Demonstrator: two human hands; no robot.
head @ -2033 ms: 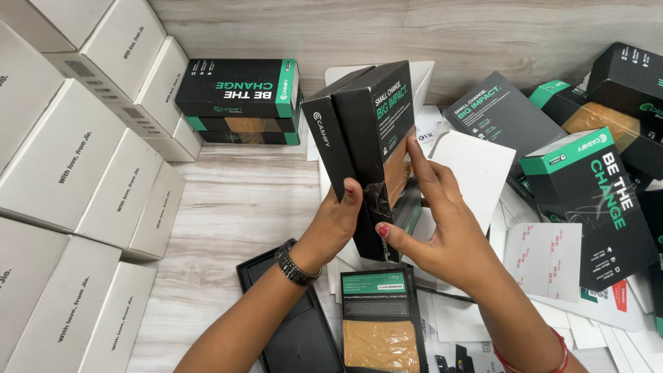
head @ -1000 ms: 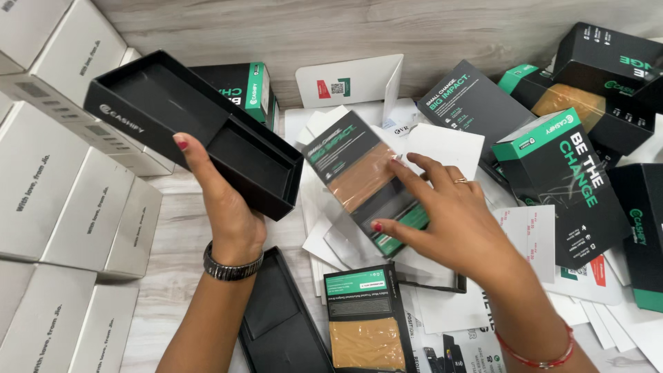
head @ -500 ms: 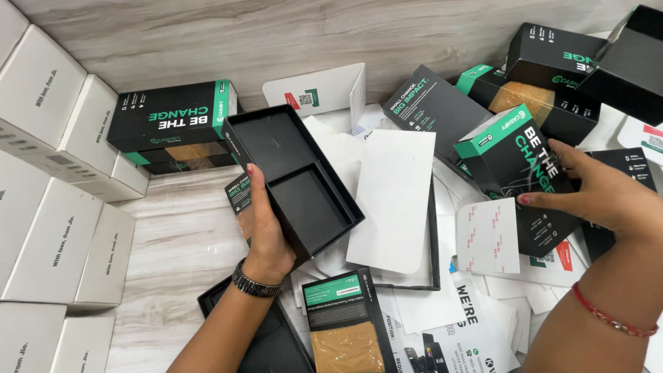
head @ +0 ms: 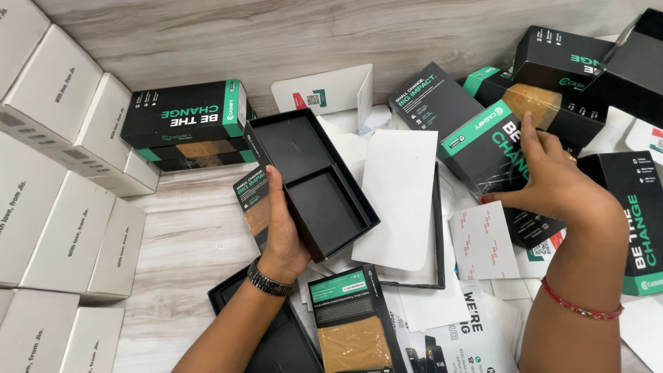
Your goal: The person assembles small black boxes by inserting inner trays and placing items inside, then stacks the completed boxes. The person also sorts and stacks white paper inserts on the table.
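My left hand (head: 282, 231) grips an open black box tray (head: 314, 181) with two compartments, together with a black-and-green sleeve (head: 253, 207) under it. The tray is held over the wooden floor, tilted. My right hand (head: 552, 183) reaches to the right and closes its fingers on a closed black-and-green box (head: 483, 141) lying among other boxes. A white card (head: 400, 197) lies between the two hands on a black lid (head: 436, 242).
White boxes (head: 55, 179) are stacked along the left. Two black-and-green boxes (head: 186, 121) lie stacked at the back left. More such boxes (head: 559, 62) crowd the right. Leaflets, a sticker sheet (head: 483, 242) and a box with a brown window (head: 352, 324) lie in front.
My left hand pulled the black tray off the box and brought it down to the middle. My right hand dropped the sleeve piece and reached right onto a closed box.
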